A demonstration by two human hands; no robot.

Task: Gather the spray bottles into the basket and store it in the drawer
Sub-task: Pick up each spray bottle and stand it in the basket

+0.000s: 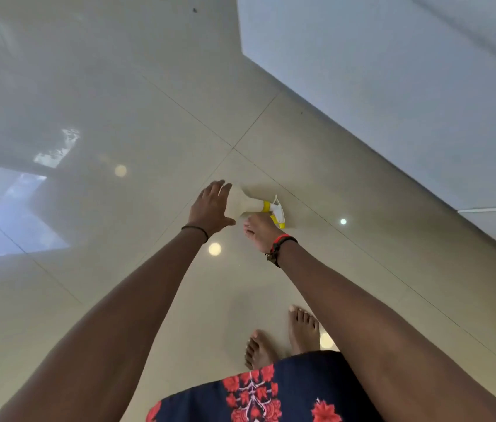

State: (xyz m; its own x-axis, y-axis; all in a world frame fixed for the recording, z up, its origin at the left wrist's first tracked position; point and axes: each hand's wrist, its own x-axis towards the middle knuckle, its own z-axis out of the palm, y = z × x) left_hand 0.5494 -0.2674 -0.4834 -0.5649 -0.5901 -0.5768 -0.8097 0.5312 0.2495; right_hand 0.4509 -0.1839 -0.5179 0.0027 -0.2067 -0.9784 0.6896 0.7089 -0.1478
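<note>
A white spray bottle (248,204) with a yellow collar and yellow nozzle tip lies on its side on the glossy beige tiled floor (149,117), head pointing right. My left hand (211,208) hovers over the bottle's base end with fingers spread, holding nothing. My right hand (260,231) is just below the bottle's neck, fingers curled toward it; whether they grip it is unclear. No basket or drawer is in view.
A white cabinet or wall face (392,86) runs diagonally along the upper right, meeting the floor near the bottle. My bare feet (283,339) stand below the hands, above a dark floral garment (271,394). Light spots reflect on the tiles.
</note>
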